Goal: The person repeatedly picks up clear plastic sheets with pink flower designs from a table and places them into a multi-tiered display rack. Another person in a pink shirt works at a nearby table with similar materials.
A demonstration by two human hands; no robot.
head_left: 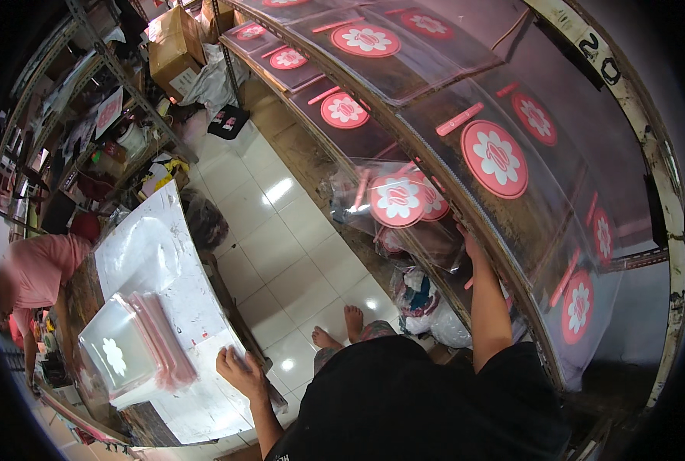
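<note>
A: Status?

B: Partway, I'd judge. Pink discs with white flowers are on the sheets [494, 160] spread over the rack [427, 157]. On the table side, the stack [116, 357] shows a white flower on top, no pink disc around it. My read: rack lot has its pink, top of stack doesn't. Can't count what's left; only the stack's top face shows.

A: Hands?

B: Left hand [238, 374] rests by the edge of the white board [146, 238], fingers apart, nothing seen in it. Right hand [471, 244] is up at the rack's near edge, close to the low sheet [398, 201]. Fingertips hidden there, so can't tell if they're pinched on anything.

A: Where's the low sheet exactly?

B: Aisle side of the rack, below its upper level, left of the right hand. Overlaps another pink print behind it.

A: Looks OK?

B: Clear, glossy, thin, wavy at the left edge. Pink disc, white petals, pink bar beside it. Print reads whole from here; fine flaws too small to tell. Would handle floppy, I'd guess.

A: Stack?

B: Flat on the board, pinkish edges fanned out to the right.
</note>
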